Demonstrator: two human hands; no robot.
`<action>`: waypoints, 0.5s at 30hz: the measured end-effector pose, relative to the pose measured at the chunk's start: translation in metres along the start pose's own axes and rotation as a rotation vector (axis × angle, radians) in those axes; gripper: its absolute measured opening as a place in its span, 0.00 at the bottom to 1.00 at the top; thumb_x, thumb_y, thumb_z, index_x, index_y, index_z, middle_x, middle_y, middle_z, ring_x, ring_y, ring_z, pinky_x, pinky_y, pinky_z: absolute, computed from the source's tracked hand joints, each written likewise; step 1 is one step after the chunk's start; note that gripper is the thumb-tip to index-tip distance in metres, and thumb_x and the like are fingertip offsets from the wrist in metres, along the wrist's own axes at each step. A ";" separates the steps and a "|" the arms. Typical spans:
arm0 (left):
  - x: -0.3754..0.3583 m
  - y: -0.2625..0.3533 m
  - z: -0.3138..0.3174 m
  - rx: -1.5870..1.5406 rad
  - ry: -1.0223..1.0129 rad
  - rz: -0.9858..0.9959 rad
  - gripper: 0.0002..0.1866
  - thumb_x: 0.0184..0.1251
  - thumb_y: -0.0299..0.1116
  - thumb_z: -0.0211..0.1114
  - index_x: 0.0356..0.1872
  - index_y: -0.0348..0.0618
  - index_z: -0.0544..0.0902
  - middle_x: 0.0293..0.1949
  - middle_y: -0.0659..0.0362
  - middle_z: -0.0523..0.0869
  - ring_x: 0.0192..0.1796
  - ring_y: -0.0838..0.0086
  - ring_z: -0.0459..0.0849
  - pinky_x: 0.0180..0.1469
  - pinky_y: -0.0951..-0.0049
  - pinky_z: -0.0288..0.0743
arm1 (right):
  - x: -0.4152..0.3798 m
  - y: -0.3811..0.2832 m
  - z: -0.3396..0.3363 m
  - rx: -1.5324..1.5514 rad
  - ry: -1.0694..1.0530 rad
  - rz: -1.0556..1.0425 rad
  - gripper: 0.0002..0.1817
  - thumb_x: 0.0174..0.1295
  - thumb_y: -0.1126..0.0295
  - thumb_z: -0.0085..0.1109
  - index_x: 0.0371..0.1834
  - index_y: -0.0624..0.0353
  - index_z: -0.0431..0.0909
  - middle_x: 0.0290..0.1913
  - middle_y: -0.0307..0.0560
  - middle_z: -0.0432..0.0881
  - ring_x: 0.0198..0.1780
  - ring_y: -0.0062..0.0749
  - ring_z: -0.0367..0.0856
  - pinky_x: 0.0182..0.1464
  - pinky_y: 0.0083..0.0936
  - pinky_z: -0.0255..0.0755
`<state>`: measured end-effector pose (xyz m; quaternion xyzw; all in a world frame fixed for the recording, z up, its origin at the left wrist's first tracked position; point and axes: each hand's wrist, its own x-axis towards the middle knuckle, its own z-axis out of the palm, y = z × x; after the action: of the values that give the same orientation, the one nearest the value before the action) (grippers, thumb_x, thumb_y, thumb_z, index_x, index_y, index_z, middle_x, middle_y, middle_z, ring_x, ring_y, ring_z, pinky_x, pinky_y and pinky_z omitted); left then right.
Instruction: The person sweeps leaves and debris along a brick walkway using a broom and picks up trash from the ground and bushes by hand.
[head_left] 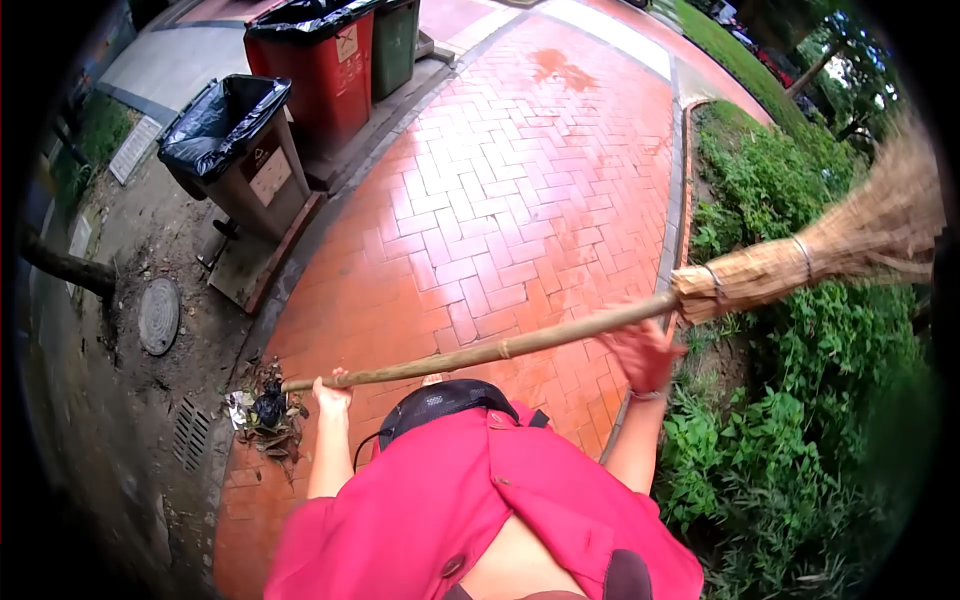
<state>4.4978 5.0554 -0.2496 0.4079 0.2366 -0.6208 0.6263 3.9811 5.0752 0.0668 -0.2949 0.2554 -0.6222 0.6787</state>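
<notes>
A straw broom with a long wooden handle (480, 356) lies across the view, raised in front of my body. Its bristle head (830, 240) points to the right, over the plants, and is blurred at the tip. My left hand (332, 390) is closed around the handle near its thin end. Close to where the handle enters the straw is my right hand (645, 355), smeared by motion; its fingers look spread and overlap the handle. Below the thin end, a pile of leaves and litter (270, 415) with a dark plastic scrap sits at the paving edge.
Red brick paving (480, 230) runs ahead, partly wet and shiny. To the left stand a brown bin (265, 175), a red bin (330, 85) and a green bin (395, 50). A drain grate (190, 435) and manhole cover (159, 315) lie left; green plants (790, 400) border the right.
</notes>
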 end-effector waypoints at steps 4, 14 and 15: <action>0.049 -0.036 0.095 0.114 0.035 -0.010 0.24 0.66 0.50 0.35 0.31 0.34 0.66 0.28 0.52 0.74 0.33 0.62 0.75 0.42 0.58 0.73 | 0.061 -0.070 -0.026 0.196 0.331 -0.620 0.62 0.30 0.39 0.67 0.63 0.70 0.49 0.64 0.63 0.54 0.65 0.54 0.54 0.66 0.50 0.46; 0.187 -0.136 0.394 0.337 -0.124 0.069 0.17 0.66 0.48 0.45 0.31 0.43 0.64 0.28 0.53 0.74 0.35 0.58 0.78 0.42 0.54 0.73 | 0.249 -0.151 -0.171 0.011 0.502 -1.093 0.47 0.44 0.41 0.58 0.58 0.68 0.57 0.53 0.55 0.70 0.54 0.41 0.69 0.60 0.40 0.62; 0.201 -0.150 0.429 0.348 -0.161 0.081 0.17 0.66 0.48 0.45 0.31 0.43 0.64 0.29 0.54 0.75 0.35 0.58 0.78 0.43 0.53 0.73 | 0.274 -0.168 -0.192 0.020 0.476 -1.082 0.47 0.46 0.40 0.56 0.61 0.66 0.55 0.55 0.54 0.69 0.56 0.41 0.68 0.61 0.40 0.61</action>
<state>4.2857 4.6083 -0.2048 0.4684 0.0580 -0.6571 0.5877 3.7536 4.7780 0.0589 -0.2291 0.2081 -0.9314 0.1917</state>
